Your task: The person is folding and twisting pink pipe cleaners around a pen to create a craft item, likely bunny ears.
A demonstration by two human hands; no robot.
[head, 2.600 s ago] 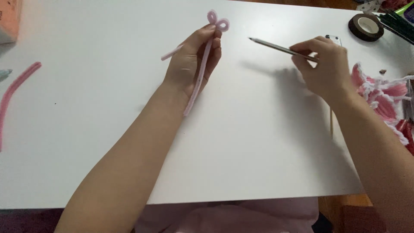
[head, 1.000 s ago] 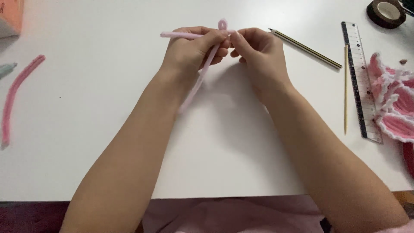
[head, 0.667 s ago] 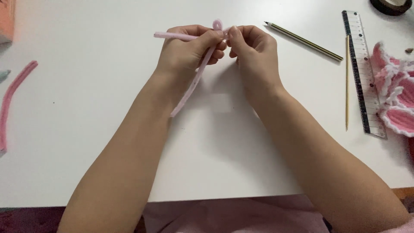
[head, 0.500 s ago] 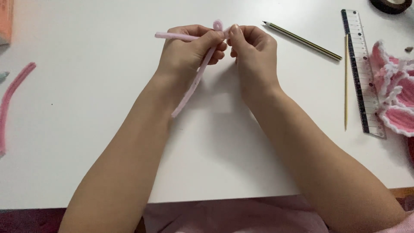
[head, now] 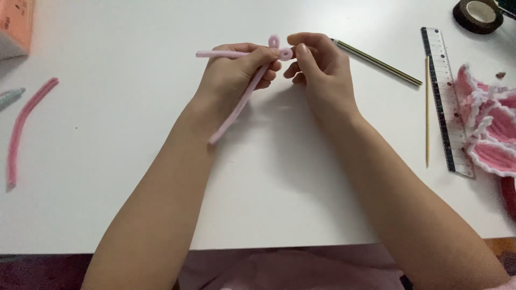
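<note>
Left hand [head: 234, 75] grip clamped on pink pipe cleaner [head: 236, 104], right hand [head: 320, 72] pinching its loop (orange box [head: 15, 24] far left)

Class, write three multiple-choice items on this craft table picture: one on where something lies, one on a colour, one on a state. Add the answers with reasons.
1. Where does the pencil lie?
A. left of both hands
B. between the right hand and the ruler
C. on the pink box

2. What colour is the fuzzy wire in the left hand?
A. pale pink
B. green
C. black

3. How is the top end of that wire?
A. straight
B. cut off
C. curled into small loops

Answers: B, it slants on the white table right of the hands, short of the ruler. A, pale pink along its length. C, small loops show above the fingertips.
</note>
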